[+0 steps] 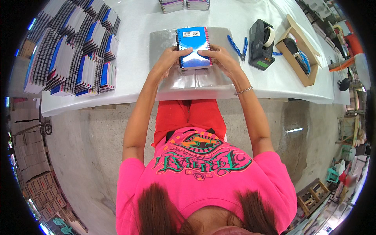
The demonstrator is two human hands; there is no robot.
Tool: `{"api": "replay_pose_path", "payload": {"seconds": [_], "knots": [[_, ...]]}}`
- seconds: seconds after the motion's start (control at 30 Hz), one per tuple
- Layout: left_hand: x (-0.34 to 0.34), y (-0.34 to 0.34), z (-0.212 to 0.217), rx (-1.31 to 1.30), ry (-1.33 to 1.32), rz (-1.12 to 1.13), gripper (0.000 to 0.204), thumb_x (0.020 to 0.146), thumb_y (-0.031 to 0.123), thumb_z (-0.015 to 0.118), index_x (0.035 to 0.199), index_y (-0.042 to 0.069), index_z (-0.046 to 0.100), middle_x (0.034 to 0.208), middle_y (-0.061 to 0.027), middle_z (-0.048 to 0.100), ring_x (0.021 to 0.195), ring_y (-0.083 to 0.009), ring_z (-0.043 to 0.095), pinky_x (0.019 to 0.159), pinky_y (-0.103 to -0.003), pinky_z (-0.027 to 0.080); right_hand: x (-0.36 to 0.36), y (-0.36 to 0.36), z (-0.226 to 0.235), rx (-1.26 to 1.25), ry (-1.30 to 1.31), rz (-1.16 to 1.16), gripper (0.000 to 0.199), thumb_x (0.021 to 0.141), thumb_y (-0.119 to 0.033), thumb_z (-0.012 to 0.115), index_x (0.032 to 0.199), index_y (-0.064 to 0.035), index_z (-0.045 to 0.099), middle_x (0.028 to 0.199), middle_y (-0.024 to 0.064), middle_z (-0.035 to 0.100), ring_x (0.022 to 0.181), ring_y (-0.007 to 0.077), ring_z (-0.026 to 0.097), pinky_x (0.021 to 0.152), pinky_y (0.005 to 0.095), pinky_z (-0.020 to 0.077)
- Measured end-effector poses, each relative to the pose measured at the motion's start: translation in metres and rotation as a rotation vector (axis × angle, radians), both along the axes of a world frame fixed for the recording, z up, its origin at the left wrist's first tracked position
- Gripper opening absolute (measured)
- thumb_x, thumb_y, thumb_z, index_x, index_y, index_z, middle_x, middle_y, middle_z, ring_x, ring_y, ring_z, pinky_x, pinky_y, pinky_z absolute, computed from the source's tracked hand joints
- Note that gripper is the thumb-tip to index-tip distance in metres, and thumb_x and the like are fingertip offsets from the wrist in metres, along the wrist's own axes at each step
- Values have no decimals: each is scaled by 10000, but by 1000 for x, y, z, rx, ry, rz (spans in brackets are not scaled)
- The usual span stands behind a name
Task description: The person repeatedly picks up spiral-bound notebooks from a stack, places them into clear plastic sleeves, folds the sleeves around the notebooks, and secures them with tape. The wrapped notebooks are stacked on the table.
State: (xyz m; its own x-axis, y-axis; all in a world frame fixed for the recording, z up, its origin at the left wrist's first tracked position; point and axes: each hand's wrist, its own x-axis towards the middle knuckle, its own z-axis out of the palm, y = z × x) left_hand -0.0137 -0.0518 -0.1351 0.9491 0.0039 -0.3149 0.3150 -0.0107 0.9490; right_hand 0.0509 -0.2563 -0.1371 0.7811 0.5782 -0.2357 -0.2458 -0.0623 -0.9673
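Two hands, both occupied. Your left hand (170,58) is closed partway on the left edge of one blue notebook stack (194,41), thumb flat on the top cover. Your right hand (223,58) mirrors it at the right edge, thumb also on top; one chain bracelet (244,91) on that wrist. The stack sits in front of you, over clear plastic (221,43) on one white table (129,47). Top cover carries one white label (191,33); coils show at both sides, but you can't count the notebooks within.

To your right: one pair of blue-handled pliers (242,57), one black tape dispenser (258,53) with one tape roll (269,36), one open cardboard box (305,76). Far edge: two notebook bundles (198,4). Left: many spiral notebook piles (80,43), too crowded for a sure count.
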Motion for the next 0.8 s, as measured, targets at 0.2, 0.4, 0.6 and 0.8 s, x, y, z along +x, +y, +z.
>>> {"api": "replay_pose_path", "payload": {"seconds": [0.2,0.4,0.6,0.8], "knots": [[3,-1,-14,-8,-22,78,700,797,388,742,1211,-137,534,1075,-230,646,944,-257,650,868,-338,497,0,5,-13,-59,-31,-11,612,807,-329,743,1218,94,578,1130,155,640,1028,191,594,934,289,428],[4,-2,-26,161,-99,100,681,797,477,712,1187,-72,606,1098,-242,639,988,-286,633,910,-363,482,-2,6,-17,-76,-58,-55,601,811,-308,744,1204,117,586,1110,209,655,1026,231,621,929,307,463],[11,9,-28,500,-89,16,593,838,520,644,1065,-25,696,1143,-273,610,1055,-296,598,899,-399,483,-5,6,-16,-112,-93,-10,594,862,-369,695,1251,64,581,1159,134,639,1050,184,580,965,297,408],[0,13,-16,430,-61,30,747,851,589,591,1172,-85,613,1308,-298,455,1273,-394,420,1019,-487,362,0,-6,-23,-169,-252,-81,626,888,-438,655,1294,28,558,1130,143,634,1032,185,571,927,303,415]]}}
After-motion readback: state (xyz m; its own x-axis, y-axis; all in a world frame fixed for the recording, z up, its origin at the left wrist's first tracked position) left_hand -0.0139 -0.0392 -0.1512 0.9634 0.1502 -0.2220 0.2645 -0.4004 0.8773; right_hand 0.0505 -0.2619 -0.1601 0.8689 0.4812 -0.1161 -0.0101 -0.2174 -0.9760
